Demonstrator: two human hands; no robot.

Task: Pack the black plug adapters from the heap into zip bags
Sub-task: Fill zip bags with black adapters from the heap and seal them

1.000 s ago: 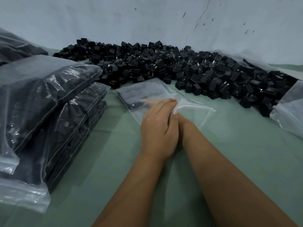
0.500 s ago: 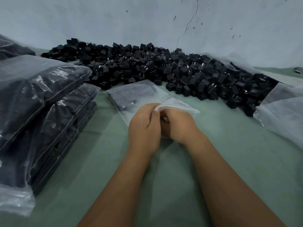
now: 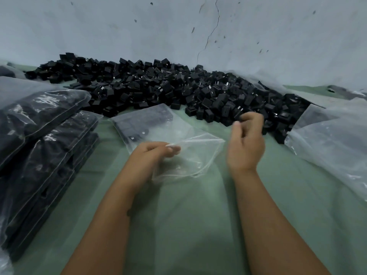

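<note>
A long heap of black plug adapters (image 3: 158, 90) lies along the wall on the green table (image 3: 198, 215). In front of it lies a clear zip bag (image 3: 170, 130), its far end over a few adapters and its mouth gaping toward me. My left hand (image 3: 153, 155) pinches the upper lip of that mouth and lifts it. My right hand (image 3: 246, 145) hovers to the right of the bag at the heap's near edge, blurred, fingers loosely curled, holding nothing that I can see.
Filled zip bags (image 3: 39, 135) of adapters are stacked at the left. Empty clear bags (image 3: 329, 141) lie bunched at the right. A cracked grey wall (image 3: 198, 32) closes the back.
Both hands were together at the bag's mouth. Now the mouth is open, my left hand keeps its lip, and my right hand has let go and moved right toward the heap.
</note>
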